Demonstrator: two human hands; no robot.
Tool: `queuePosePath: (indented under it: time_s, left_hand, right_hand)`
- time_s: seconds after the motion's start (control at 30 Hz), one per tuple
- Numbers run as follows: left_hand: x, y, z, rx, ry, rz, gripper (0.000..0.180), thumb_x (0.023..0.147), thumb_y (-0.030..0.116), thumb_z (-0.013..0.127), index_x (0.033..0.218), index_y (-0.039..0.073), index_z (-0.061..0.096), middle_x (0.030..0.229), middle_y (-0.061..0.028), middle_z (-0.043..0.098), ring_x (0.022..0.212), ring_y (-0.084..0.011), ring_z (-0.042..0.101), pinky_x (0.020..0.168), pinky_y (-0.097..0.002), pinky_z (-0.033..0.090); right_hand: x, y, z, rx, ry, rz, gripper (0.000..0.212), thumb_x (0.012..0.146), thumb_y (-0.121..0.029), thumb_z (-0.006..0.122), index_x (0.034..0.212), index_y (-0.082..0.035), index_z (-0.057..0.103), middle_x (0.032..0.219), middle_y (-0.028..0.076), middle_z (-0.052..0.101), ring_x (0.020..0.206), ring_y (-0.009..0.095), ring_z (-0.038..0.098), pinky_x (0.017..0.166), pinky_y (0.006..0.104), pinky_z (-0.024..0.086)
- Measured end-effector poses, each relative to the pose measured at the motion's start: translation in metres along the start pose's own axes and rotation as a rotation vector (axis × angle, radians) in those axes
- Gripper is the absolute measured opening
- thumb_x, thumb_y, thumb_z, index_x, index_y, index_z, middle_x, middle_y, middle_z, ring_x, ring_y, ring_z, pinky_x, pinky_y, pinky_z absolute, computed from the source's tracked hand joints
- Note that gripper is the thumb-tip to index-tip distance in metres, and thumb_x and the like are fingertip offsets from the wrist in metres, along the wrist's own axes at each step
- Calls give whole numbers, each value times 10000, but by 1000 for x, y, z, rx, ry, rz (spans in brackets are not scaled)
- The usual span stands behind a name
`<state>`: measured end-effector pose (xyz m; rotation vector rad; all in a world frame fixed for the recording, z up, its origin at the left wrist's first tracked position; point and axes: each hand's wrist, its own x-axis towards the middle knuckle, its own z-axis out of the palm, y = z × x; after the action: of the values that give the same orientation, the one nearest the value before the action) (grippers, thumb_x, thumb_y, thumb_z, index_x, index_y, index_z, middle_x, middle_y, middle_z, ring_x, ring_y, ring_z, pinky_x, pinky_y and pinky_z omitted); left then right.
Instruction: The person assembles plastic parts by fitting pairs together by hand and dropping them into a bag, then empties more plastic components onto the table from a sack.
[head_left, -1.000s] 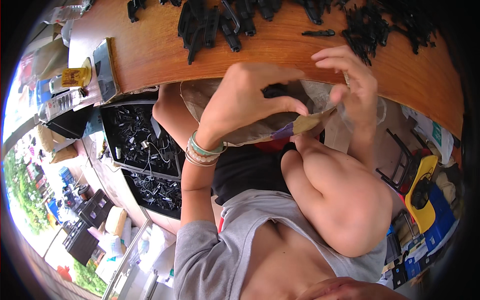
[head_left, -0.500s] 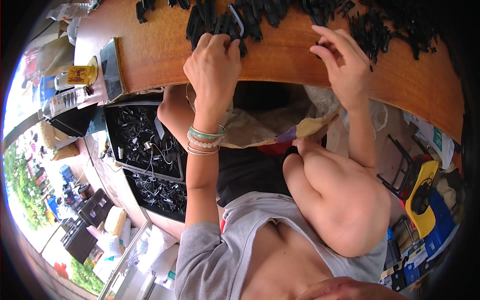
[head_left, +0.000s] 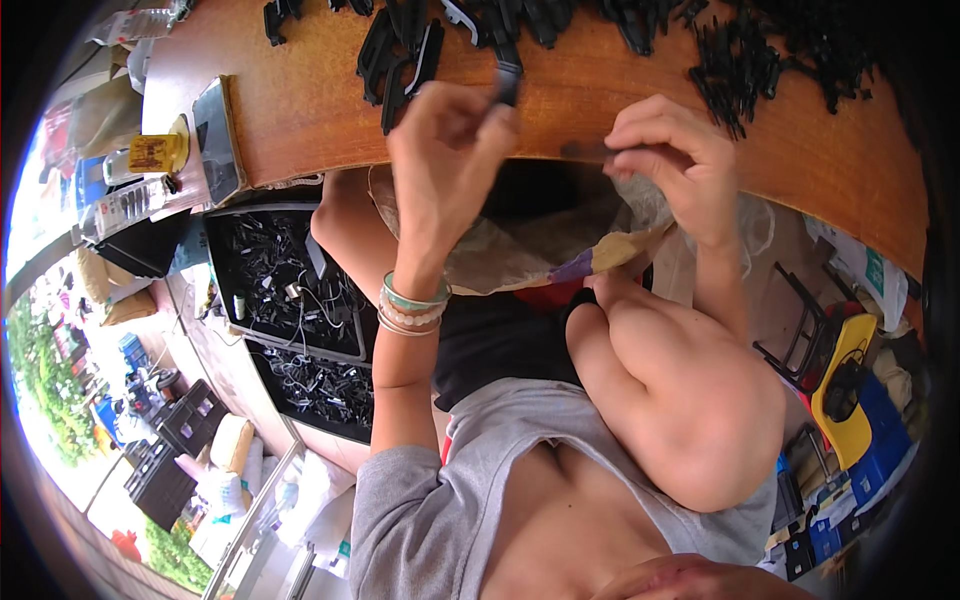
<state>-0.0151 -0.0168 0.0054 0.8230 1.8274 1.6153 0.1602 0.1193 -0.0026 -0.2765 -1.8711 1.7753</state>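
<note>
My left hand (head_left: 450,140), with bracelets on its wrist, is closed just inside the table's near edge. A black plastic piece (head_left: 508,86) rises from between its thumb and fingers, blurred by motion. To the right, my right hand (head_left: 675,150) is pinched around a small dark piece (head_left: 610,156), mostly hidden by the fingertips. Beyond my left hand lie longer black plastic parts (head_left: 378,55) in a loose heap. A pile of thinner black pieces (head_left: 735,75) lies past my right hand.
An open plastic-lined sack (head_left: 520,268) hangs below the table edge (head_left: 310,130). Black trays (head_left: 365,335) of small parts stand on the left. A dark flat device (head_left: 217,135) and a yellow-labelled container (head_left: 155,153) rest at the table's left. A yellow stool (head_left: 850,390) is at right.
My left hand has drawn back from the heap toward the table edge with a black plastic piece. My right hand has come lower and slightly left, its fingers closer together.
</note>
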Motion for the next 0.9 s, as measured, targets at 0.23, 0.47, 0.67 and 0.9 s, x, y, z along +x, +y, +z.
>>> queuePosePath:
  time_s: [0.23, 0.47, 0.67, 0.9]
  left_hand:
    - [-6, 7, 17, -397, -277, -311, 171, 899, 88, 628, 934, -70, 573, 820, -103, 654, 695, -139, 651, 600, -232, 540]
    - [-18, 14, 23, -285, -311, -261, 248, 885, 83, 637, 1065, -84, 599, 845, -124, 678, 718, -173, 668, 650, -269, 549]
    - [-25, 5, 31, 336, -180, 488, 309, 786, 40, 685, 1071, -13, 578, 816, -195, 632, 722, -357, 636, 594, -384, 502]
    - [-20, 9, 19, 426, -340, 485, 313, 758, 38, 732, 1050, -13, 630, 862, -172, 680, 724, -307, 678, 609, -313, 530]
  right_hand:
    - [-3, -9, 12, 2, 13, -6, 157, 816, 120, 603, 927, 36, 675, 931, 114, 616, 740, 168, 651, 629, 234, 542]
    - [-8, -2, 16, -173, 117, -112, 197, 768, 146, 636, 923, 32, 678, 930, 112, 621, 737, 160, 649, 636, 234, 547]
    - [-9, -9, 17, -323, 181, -171, 301, 730, 145, 666, 996, 5, 665, 982, 115, 612, 827, 168, 634, 656, 251, 557]
    - [-13, -6, 18, -561, 112, -228, 425, 681, 155, 658, 1073, -5, 622, 990, 135, 609, 832, 249, 626, 671, 307, 569]
